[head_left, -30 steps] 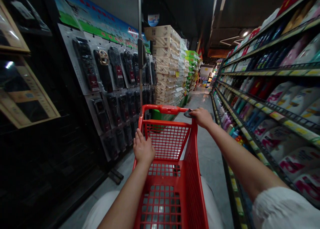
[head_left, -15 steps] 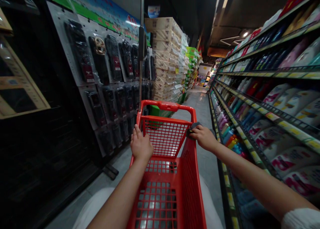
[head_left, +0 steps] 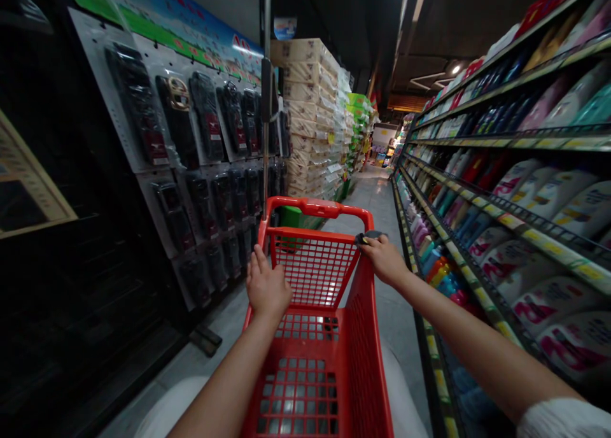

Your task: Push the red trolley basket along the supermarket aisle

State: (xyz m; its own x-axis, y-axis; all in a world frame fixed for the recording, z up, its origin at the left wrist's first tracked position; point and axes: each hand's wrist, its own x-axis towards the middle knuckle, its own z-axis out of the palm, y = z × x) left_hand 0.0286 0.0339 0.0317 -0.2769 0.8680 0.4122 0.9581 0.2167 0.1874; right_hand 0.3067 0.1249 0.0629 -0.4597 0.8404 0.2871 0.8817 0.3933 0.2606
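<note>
Red shopping cart (head_left: 366, 342), grid-patterned, with a glossy looped handle (head_left: 322, 207)

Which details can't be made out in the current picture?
All in the head view:
Dark cloth: partly hidden under the right hand.
Left hand: palm hidden by its own back.
Red cart: near end cut off by the bottom edge.
Banner: small lettering blurred.
Wooden frame: cut off by the left edge.
Shelf labels: too small to read.
</note>
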